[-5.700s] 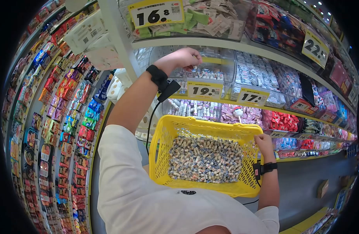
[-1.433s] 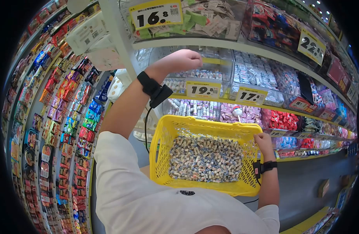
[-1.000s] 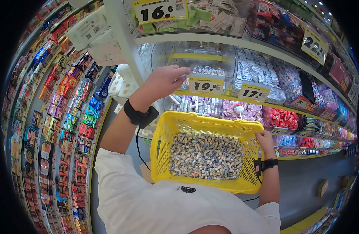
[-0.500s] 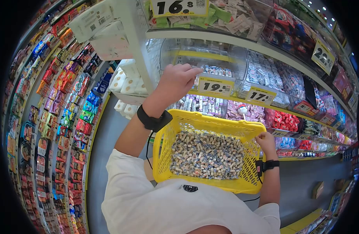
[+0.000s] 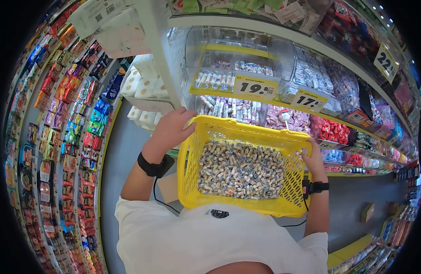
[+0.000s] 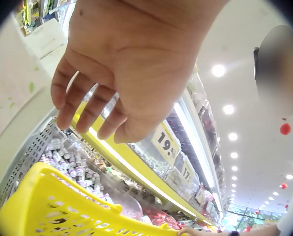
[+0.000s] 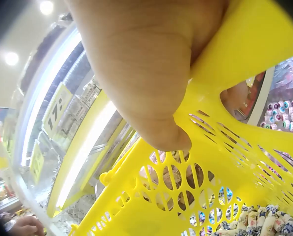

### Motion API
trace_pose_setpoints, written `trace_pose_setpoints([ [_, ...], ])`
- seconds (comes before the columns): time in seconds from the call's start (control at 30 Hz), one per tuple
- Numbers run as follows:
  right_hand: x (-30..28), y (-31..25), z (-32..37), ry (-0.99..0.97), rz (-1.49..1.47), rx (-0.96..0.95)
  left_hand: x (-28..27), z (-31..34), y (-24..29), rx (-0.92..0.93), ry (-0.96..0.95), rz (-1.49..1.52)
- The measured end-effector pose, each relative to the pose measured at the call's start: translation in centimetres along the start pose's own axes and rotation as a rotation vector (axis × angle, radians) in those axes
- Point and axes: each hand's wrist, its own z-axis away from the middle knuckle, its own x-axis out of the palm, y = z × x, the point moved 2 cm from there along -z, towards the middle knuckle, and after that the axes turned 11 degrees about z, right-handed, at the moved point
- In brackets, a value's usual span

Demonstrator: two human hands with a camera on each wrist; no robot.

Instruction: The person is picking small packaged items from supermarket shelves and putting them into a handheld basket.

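A yellow shopping basket (image 5: 249,127) is held in front of the body, its bottom covered with small twist-wrapped candies (image 5: 240,169). My right hand (image 5: 314,157) grips the basket's right end; in the right wrist view its thumb (image 7: 178,137) presses the inside wall below the rim. My left hand (image 5: 171,130) is at the basket's far left corner, fingertips close by the rim. In the left wrist view its fingers (image 6: 90,115) are spread and lightly bent above the basket, holding nothing. Beyond the corner sits a clear bin (image 5: 215,78) of wrapped candies behind the 19.8 price tag (image 5: 256,87).
Candy shelves rise ahead, with a 17.8 tag (image 5: 309,100) and red-wrapped candies (image 5: 333,131) toward the right. A white shelf post (image 5: 165,59) stands near the left hand, beside stacked white packages (image 5: 144,86). Snack shelves (image 5: 71,150) line the left. A cable (image 5: 162,201) hangs from the left wrist.
My left hand has left the bin by the 19.8 tag and come down and left to the basket's corner. The right hand stays on the basket. The head view has tipped downward.
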Motion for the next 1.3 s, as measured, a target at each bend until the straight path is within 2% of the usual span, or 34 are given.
trace_pose_setpoints([
  [0.03,-0.2,-0.2,0.2,0.054,-0.019,-0.018,0.6,0.6,-0.9,-0.025,-0.001,-0.041],
  [0.07,-0.6,0.0,0.5,0.007,-0.081,0.091,1.2,1.1,-1.6,-0.05,-0.004,-0.078],
  [0.13,-2.3,0.1,1.0,-0.078,-0.202,0.307,2.2,1.7,-2.6,-0.226,-0.113,-0.04],
  [0.17,-2.9,0.4,1.4,-0.156,-0.176,0.375,2.5,2.0,-3.0,-0.313,-0.168,-0.022],
  [0.23,-3.6,1.3,2.5,-0.314,-0.121,0.511,3.0,2.2,-3.3,-0.373,-0.193,0.13],
  [0.27,-3.4,1.3,3.1,-0.331,-0.121,0.455,3.3,2.4,-3.6,-0.402,-0.205,0.205],
  [0.33,-2.8,1.2,4.3,-0.367,-0.12,0.345,4.9,2.7,-5.2,-0.332,-0.173,0.299],
  [0.37,-2.6,1.2,4.6,-0.344,-0.131,0.353,5.7,3.0,-6.1,-0.298,-0.157,0.346],
  [0.53,-2.1,0.6,4.1,-0.313,-0.107,0.376,5.8,2.8,-6.4,-0.403,-0.225,0.323],
  [0.63,-1.3,2.0,3.8,-0.262,-0.143,0.296,6.2,2.7,-7.0,-0.358,-0.22,0.298],
  [0.77,-1.6,1.9,3.6,-0.286,-0.178,0.355,6.3,2.7,-7.1,-0.288,-0.198,0.298],
  [0.87,-1.4,2.1,3.3,-0.295,-0.237,0.34,5.6,2.4,-5.8,-0.367,-0.224,0.316],
  [1.03,-1.3,2.8,3.4,-0.302,-0.256,0.269,5.7,2.5,-6.3,-0.386,-0.236,0.298],
  [1.17,-1.0,2.9,3.9,-0.283,-0.292,0.321,5.2,2.3,-5.8,-0.444,-0.283,0.285],
  [1.3,-1.8,1.5,4.2,-0.295,-0.245,0.376,6.0,2.7,-7.3,-0.299,-0.214,0.327],
])
